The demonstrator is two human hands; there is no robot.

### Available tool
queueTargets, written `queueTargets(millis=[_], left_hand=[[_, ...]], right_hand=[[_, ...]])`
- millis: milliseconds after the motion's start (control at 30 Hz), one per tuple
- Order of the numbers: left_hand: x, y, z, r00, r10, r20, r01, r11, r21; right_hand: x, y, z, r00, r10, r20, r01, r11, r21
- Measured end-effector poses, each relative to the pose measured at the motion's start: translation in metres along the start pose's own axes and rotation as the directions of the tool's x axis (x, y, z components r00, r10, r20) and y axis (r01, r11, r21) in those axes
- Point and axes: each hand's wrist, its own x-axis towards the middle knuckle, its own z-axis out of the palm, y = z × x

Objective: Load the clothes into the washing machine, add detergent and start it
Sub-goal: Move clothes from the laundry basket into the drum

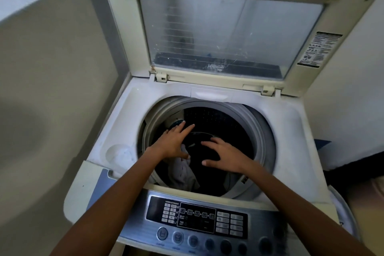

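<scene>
A white top-loading washing machine (291,131) stands before me with its lid (228,33) raised upright. Both my hands reach over the round drum opening (259,131). My left hand (173,141) is spread with straight fingers above the drum's left side and holds nothing. My right hand (224,155) is also spread flat, palm down, over the middle. Below them lies a pale cloth (184,172) at the drum's near left, beside dark clothes (207,154) that are hard to make out in the shadow.
The control panel (197,216) with buttons and a display runs along the machine's near edge. A round recess (119,153) sits in the top's left corner. A grey wall (52,89) stands to the left. A white basket rim (342,210) shows at the right.
</scene>
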Motion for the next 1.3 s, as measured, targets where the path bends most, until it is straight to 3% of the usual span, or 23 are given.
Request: queueTargets(millis=[267,367,567,700,967,1300], left_hand=[[0.005,0.078,-0.017,0.979,0.176,-0.102,-0.171,0.984,0.057],[0.007,0.108,-0.021,0.959,0.169,-0.225,-0.132,0.977,0.17],[0.018,0.187,-0.023,0.911,0.154,-0.383,-0.106,0.984,0.144],[0.03,0.247,-0.015,0.919,0.161,-0.36,-0.132,0.986,0.103],[0.058,0.359,0.019,0.898,0.306,-0.317,-0.25,0.946,0.205],[0.127,0.465,0.138,0.93,0.361,-0.074,-0.334,0.91,0.247]], right_hand=[[-0.048,0.021,-0.017,0.973,-0.003,-0.233,-0.036,0.986,-0.163],[-0.072,0.036,-0.029,0.935,-0.007,-0.354,-0.031,0.994,-0.1],[-0.14,0.089,-0.056,0.808,0.086,-0.583,-0.062,0.996,0.06],[-0.184,0.13,-0.065,0.781,0.222,-0.583,-0.166,0.975,0.147],[-0.254,0.227,-0.051,0.739,0.322,-0.591,-0.265,0.946,0.184],[-0.312,0.374,0.01,0.739,0.479,-0.474,-0.393,0.878,0.274]])
